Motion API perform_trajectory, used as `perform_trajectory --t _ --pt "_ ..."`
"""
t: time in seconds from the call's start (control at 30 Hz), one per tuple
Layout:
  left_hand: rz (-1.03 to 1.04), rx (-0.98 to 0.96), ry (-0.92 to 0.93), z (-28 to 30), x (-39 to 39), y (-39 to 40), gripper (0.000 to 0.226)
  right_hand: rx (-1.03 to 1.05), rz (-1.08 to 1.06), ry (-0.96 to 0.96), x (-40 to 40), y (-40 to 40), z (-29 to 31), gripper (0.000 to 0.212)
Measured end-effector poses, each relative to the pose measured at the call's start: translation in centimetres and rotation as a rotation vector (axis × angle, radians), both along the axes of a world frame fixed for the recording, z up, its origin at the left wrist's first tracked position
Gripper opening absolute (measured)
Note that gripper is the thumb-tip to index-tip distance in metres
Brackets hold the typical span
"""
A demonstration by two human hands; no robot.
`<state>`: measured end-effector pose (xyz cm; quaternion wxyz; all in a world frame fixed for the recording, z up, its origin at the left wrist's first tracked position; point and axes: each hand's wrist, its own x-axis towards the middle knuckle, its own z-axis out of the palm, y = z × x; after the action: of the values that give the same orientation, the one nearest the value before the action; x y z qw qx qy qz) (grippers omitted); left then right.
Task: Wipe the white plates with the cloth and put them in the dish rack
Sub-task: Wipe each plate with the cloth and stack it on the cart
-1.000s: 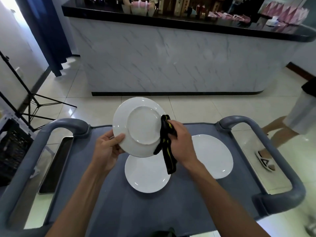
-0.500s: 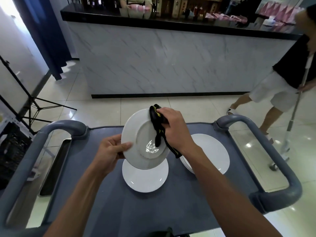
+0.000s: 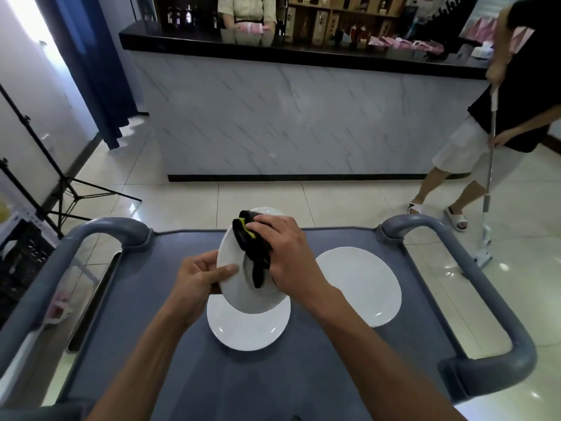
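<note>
Pressing black cloth (image 3: pixel 253 250) on glossy round plate (image 3: pixel 243 287), probably ceramic.

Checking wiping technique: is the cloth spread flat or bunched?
Bunched: the cloth is wadded under the right hand against the held plate.

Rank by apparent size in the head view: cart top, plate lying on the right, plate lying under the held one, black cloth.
1. Cart top, by far.
2. Plate lying on the right and plate lying under the held one: unranked. The second is partly covered, so they may match.
3. Black cloth, bunched in the right hand; smallest.
</note>
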<state>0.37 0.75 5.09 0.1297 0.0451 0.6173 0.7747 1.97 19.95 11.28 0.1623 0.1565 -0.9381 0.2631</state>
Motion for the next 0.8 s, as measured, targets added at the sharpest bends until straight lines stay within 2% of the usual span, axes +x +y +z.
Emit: perform_trajectory --t 0.13,0.2,0.4,0.6,0.7,0.8 --pt "0.045 -0.044 0.083 1.0 0.4 2.5 0.024 -0.101 -0.067 0.038 0.6 3.5 -0.1 0.055" --pt "0.059 -0.129 0.154 1.6 0.2 4.0 0.023 -0.117 -0.115 0.040 0.7 5.8 -0.2 0.054" --pt "0.052 -0.678 0.590 3.2 -0.5 9.6 0.032 -0.179 -0.266 0.017 2.5 13.9 -0.2 0.048" --pt "-0.062 -1.003 0.960 3.4 -0.1 15.9 0.024 -0.155 -0.342 0.009 5.2 21.2 -0.3 0.048" --pt "-0.085 -1.076 1.060 2.8 0.8 18.4 0.029 -0.148 -0.371 0.012 6.5 23.9 -0.8 0.047" --pt "-0.106 -1.153 1.066 1.5 1.6 20.8 0.038 -0.158 -0.392 0.001 7.5 26.1 -1.7 0.046"
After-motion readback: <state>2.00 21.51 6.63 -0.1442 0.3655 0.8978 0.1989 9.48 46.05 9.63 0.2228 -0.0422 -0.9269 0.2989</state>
